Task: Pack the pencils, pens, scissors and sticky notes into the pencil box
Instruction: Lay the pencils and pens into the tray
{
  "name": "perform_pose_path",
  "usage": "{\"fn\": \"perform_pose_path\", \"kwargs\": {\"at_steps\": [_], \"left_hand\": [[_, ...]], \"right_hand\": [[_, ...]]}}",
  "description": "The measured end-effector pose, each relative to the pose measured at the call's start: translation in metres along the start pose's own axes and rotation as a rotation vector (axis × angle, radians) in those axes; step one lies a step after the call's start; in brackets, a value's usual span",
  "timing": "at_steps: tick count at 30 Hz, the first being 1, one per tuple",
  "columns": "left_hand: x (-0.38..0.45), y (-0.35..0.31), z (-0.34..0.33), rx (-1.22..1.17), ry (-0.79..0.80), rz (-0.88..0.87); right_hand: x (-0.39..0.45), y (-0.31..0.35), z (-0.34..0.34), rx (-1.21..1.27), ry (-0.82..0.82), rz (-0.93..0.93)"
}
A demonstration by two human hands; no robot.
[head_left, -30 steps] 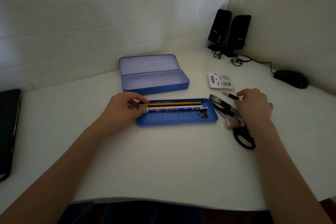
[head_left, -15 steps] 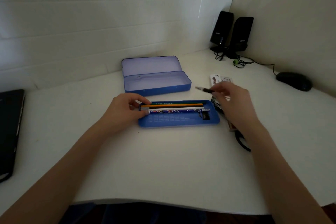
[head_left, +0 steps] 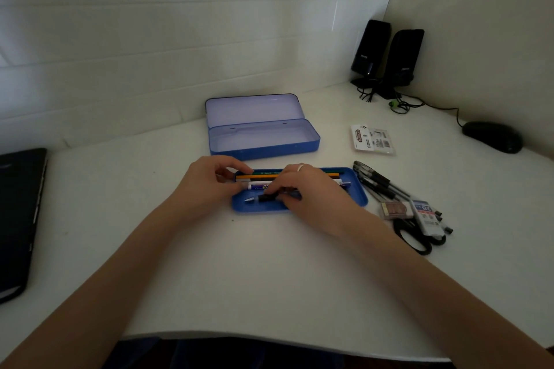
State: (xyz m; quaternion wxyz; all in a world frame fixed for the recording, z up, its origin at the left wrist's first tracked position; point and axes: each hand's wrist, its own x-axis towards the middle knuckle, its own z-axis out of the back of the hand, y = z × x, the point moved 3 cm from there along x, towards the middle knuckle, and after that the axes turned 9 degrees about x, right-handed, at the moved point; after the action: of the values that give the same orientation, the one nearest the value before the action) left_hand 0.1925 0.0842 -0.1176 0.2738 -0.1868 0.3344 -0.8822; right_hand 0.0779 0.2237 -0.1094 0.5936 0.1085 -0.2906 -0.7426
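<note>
White wall panels close off the back of a white table (head_left: 269, 272), and I am working near its middle. My right hand (head_left: 311, 189) has its grip closed on a black pen (head_left: 263, 198), laying it low into the blue tray (head_left: 361, 199); my left hand (head_left: 207, 186) pinches the tray's left end and the butts of the pencils (head_left: 263, 177) there, though I cannot tell whether that grip is truly clenched. To do this step well, I judge the pen should go down parallel to the pencils, flat on the bare front strip of the tray, and be released only once its whole length rests inside the rim, with the left hand steadying the tray.

From the grip outward: the pencils lie just behind the pen, along the tray's far side. The open pencil box (head_left: 263, 141) sits just behind the tray, toward the back edge. Toward the right edge, near the tray, lie the remaining pens (head_left: 380, 186), with the scissors (head_left: 416, 240) partly under small packets at the front of that pile. The sticky notes (head_left: 373, 139) lie farther back on the right.
</note>
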Motion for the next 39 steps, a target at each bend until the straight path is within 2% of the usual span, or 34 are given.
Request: {"fn": "perform_pose_path", "kwargs": {"at_steps": [7, 11, 15, 17, 22, 25, 27, 39], "left_hand": [[0.001, 0.001, 0.001, -0.03, 0.016, 0.017], [-0.001, -0.001, 0.001, -0.024, 0.077, 0.003], [-0.002, -0.004, 0.002, 0.015, 0.078, -0.02], [-0.002, -0.005, 0.002, 0.017, 0.077, -0.014], [-0.002, -0.005, 0.001, 0.023, 0.09, -0.008], [-0.002, -0.004, 0.001, 0.025, 0.075, 0.004], [-0.002, -0.003, 0.001, 0.031, 0.068, 0.012], [-0.003, -0.005, 0.001, 0.025, 0.073, 0.006]], "right_hand": [[0.011, 0.007, -0.003, -0.048, -0.018, -0.026], [0.013, 0.007, -0.005, -0.093, -0.08, -0.041], [0.008, 0.003, 0.0, -0.05, -0.089, -0.051], [0.003, -0.006, 0.012, -0.024, -0.151, -0.089], [-0.018, -0.062, 0.068, -0.106, -0.468, -0.369], [-0.03, -0.094, 0.078, -0.132, -0.43, -0.608], [-0.032, -0.1, 0.075, -0.131, -0.385, -0.681], [-0.027, -0.09, 0.072, -0.134, -0.443, -0.574]]}}
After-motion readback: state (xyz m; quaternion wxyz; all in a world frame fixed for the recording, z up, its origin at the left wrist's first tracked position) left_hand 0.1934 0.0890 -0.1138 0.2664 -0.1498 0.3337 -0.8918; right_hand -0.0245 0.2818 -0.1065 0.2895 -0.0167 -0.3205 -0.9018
